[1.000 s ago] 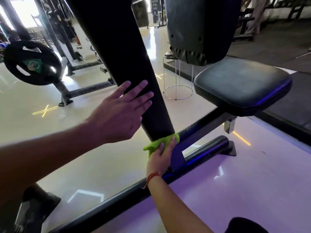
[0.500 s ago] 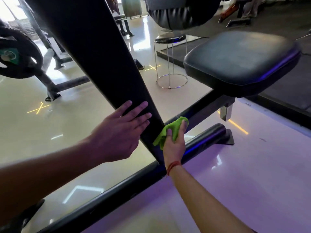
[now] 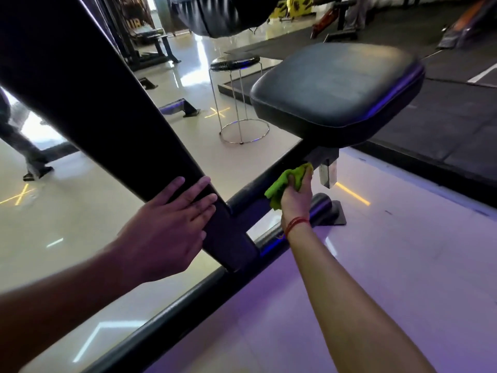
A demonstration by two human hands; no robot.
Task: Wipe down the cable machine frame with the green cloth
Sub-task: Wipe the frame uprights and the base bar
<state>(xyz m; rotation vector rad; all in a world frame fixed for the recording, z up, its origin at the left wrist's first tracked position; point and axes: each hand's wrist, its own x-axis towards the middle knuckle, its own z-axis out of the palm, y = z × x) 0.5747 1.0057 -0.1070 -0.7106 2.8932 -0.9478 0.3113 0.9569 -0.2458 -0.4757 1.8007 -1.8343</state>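
The black machine frame has a broad slanted beam running from the upper left down to a low floor bar. My left hand lies flat on the beam's lower end with its fingers straight. A thinner black bar rises from that joint toward the padded seat. My right hand grips the bunched green cloth and holds it against this bar just below the seat's bracket. A red thread band circles the right wrist.
A wire-legged round stool stands on the glossy floor behind the frame. A dark back pad hangs above. Black rubber mats cover the floor to the right. A person's legs are at the far left.
My right hand has slid the cloth up the thin bar from the joint with the slanted beam to just under the seat. The view has swung closer to the seat. My left hand stays on the beam.
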